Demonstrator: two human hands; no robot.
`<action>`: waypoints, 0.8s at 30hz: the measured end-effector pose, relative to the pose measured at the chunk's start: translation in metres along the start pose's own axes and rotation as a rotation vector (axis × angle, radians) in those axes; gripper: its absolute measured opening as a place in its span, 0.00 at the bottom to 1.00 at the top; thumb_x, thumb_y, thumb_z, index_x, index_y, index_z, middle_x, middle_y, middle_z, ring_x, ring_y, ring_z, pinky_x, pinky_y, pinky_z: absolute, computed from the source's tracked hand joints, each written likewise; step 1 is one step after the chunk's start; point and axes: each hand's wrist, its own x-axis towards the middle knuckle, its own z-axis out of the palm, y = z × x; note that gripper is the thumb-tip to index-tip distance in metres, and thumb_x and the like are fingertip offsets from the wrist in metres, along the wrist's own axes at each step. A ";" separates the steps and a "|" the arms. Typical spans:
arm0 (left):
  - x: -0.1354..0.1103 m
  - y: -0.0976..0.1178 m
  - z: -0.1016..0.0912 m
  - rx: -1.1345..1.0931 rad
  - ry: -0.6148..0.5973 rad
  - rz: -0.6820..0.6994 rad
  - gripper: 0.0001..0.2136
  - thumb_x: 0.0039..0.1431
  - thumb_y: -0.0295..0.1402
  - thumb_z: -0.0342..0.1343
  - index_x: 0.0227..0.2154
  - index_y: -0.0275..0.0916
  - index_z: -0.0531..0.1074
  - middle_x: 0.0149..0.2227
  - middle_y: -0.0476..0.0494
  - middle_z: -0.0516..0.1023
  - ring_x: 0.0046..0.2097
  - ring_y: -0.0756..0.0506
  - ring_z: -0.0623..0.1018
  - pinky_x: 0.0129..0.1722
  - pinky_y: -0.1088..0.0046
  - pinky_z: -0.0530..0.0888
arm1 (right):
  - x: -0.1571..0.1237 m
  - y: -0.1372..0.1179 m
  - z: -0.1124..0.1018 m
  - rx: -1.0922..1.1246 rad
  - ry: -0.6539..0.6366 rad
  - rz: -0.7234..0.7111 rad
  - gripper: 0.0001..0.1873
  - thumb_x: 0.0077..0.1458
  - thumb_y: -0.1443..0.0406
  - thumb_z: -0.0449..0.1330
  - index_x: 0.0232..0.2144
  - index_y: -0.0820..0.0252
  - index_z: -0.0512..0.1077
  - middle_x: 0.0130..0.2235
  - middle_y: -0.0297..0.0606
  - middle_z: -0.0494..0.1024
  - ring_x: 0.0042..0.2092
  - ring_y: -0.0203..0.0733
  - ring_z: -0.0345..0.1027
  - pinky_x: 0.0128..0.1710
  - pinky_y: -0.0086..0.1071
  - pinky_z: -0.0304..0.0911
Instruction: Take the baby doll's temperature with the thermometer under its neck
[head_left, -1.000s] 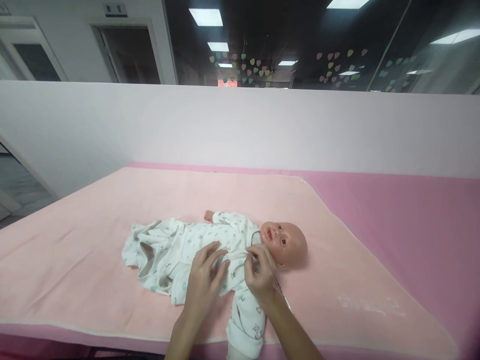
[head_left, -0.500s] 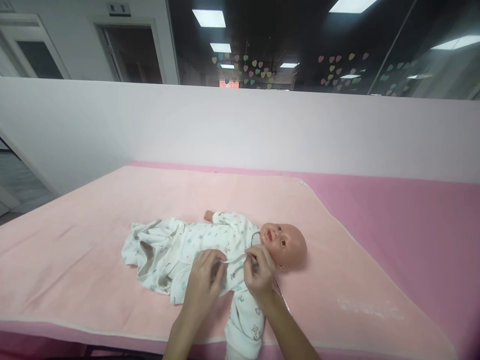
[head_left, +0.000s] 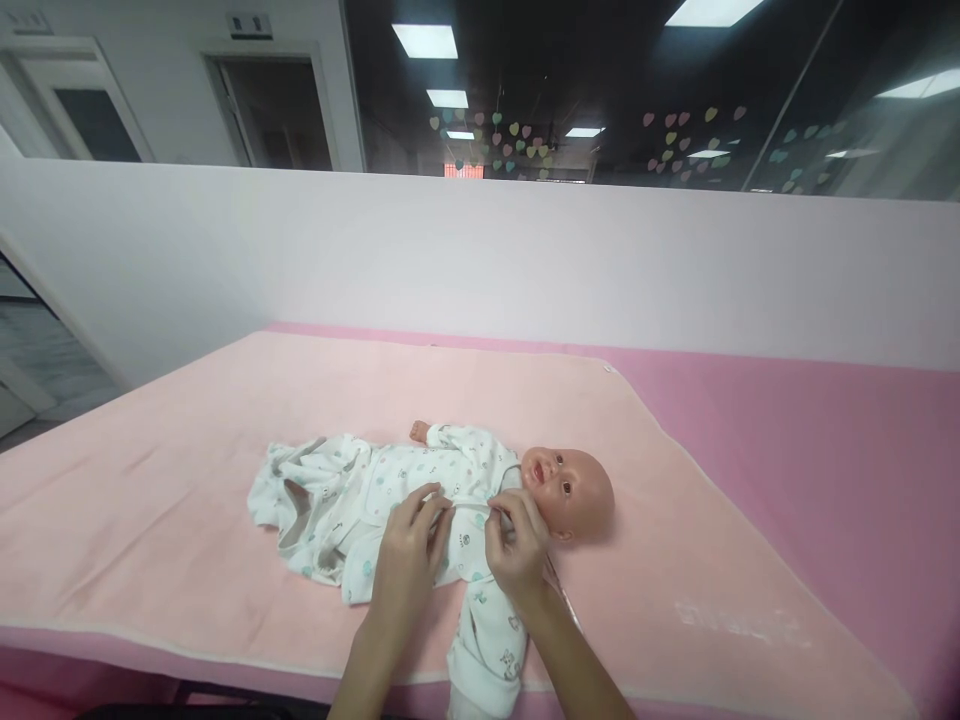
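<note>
A baby doll (head_left: 579, 492) lies on its back, head to the right, dressed in a white printed baby outfit (head_left: 474, 458). Its far hand pokes out of one sleeve, while the near sleeve (head_left: 487, 640) stretches towards me. Over the chest, my left hand (head_left: 409, 550) has thumb and fingers pinched on the outfit's front edge. Close to the doll's chin, my right hand (head_left: 517, 550) pinches the same edge near the neck. A short strip of light fabric edge runs between both pinches. My fingers hide exactly what part each one grips.
A peach-coloured mat (head_left: 225, 400) lies under the doll on a pink surface (head_left: 810, 450). Behind stands a low white wall (head_left: 487, 260) with dark glass above it. Rumpled leg fabric (head_left: 300, 510) spreads to the left.
My left fingers have shifted slightly up and towards the chest, the forefinger lifting a little. My right hand stays nearly in place, and the doll lies as before.
</note>
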 end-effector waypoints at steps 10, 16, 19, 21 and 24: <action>0.002 -0.003 0.002 0.152 0.109 0.087 0.06 0.58 0.32 0.51 0.32 0.40 0.73 0.31 0.44 0.77 0.35 0.44 0.76 0.35 0.68 0.72 | 0.000 0.001 0.000 -0.009 0.000 0.001 0.10 0.49 0.75 0.50 0.28 0.58 0.67 0.28 0.36 0.69 0.30 0.37 0.66 0.27 0.29 0.64; 0.003 -0.006 0.007 0.221 0.195 0.128 0.05 0.56 0.31 0.52 0.29 0.40 0.72 0.26 0.46 0.76 0.30 0.46 0.75 0.32 0.72 0.71 | 0.001 0.000 -0.001 -0.005 0.000 -0.019 0.10 0.51 0.75 0.50 0.29 0.58 0.68 0.29 0.37 0.69 0.31 0.37 0.66 0.29 0.30 0.65; 0.003 -0.007 0.005 0.243 0.188 0.124 0.04 0.57 0.31 0.52 0.30 0.40 0.71 0.26 0.46 0.75 0.31 0.46 0.75 0.34 0.71 0.70 | 0.001 0.000 -0.001 0.006 0.003 -0.022 0.10 0.52 0.75 0.49 0.30 0.58 0.68 0.30 0.37 0.69 0.32 0.37 0.67 0.30 0.30 0.65; 0.003 -0.006 -0.001 0.245 0.145 0.115 0.05 0.57 0.32 0.51 0.31 0.40 0.71 0.27 0.45 0.75 0.32 0.45 0.75 0.35 0.70 0.70 | 0.001 0.001 -0.001 0.009 0.006 -0.020 0.10 0.52 0.75 0.49 0.30 0.58 0.68 0.30 0.37 0.69 0.32 0.37 0.66 0.30 0.30 0.65; 0.002 -0.009 -0.013 0.238 0.052 0.091 0.06 0.58 0.34 0.51 0.33 0.41 0.71 0.29 0.45 0.75 0.33 0.44 0.74 0.35 0.68 0.69 | 0.001 0.000 -0.002 0.009 0.007 -0.008 0.10 0.53 0.75 0.49 0.30 0.58 0.68 0.30 0.37 0.69 0.31 0.37 0.66 0.30 0.30 0.65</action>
